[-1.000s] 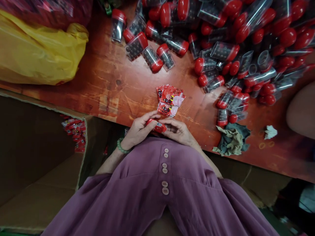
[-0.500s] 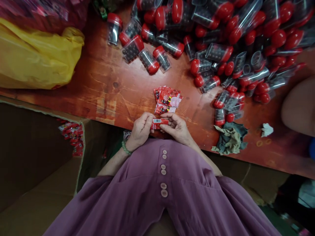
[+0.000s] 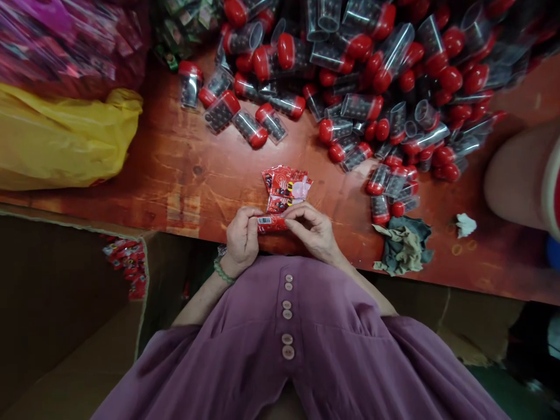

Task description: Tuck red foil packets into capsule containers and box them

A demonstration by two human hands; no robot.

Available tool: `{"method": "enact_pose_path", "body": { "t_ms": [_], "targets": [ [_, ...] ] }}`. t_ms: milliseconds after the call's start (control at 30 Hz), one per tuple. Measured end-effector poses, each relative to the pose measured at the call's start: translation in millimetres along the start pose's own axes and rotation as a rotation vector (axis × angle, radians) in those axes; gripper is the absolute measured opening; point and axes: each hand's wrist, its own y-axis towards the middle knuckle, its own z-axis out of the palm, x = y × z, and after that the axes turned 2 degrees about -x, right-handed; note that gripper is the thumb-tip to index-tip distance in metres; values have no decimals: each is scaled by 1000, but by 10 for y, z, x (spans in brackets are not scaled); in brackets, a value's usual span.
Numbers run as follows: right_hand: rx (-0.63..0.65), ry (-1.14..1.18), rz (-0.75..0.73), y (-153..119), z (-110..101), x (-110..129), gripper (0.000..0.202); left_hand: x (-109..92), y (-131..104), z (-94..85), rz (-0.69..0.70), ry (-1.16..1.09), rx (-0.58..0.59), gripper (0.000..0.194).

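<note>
Our left hand (image 3: 242, 238) is folded over the left end of a red packet (image 3: 272, 224), thumb and fingers brought together, while our right hand (image 3: 315, 232) pinches the other end between thumb and forefinger, its remaining fingers loosely curled. The red packet sits just on our side of the packet stack (image 3: 286, 185), a loose fan of printed sachets on the counter (image 3: 210, 175), and shows its barcode (image 3: 264, 220) upward; holding it by both ends probably keeps it steady and leaves its middle uncovered. The packet stack seems to lie straight ahead of us so that either hand can reach it easily. Beyond it, mostly to its right, sprawl the red-capped tubes (image 3: 361, 107), perhaps kept back to spare the near strip for handling. Well right of the packet stack are the crumpled cloth (image 3: 405, 245) and, farther out, the white scrap (image 3: 465, 225), likely there to be out of the way. The yellow bag (image 3: 65, 140) lies well to its left, and nearer to us on that side stands the cardboard box (image 3: 100, 341) holding small red items (image 3: 131, 265), presumably within the left hand's reach.
</note>
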Motion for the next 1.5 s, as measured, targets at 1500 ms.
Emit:
{"method": "enact_pose_path", "body": {
  "t_ms": [1500],
  "targets": [
    [41, 416, 479, -86, -119, -143, 28, 82, 61, -113, 254, -97, 414, 85]
  ]
}}
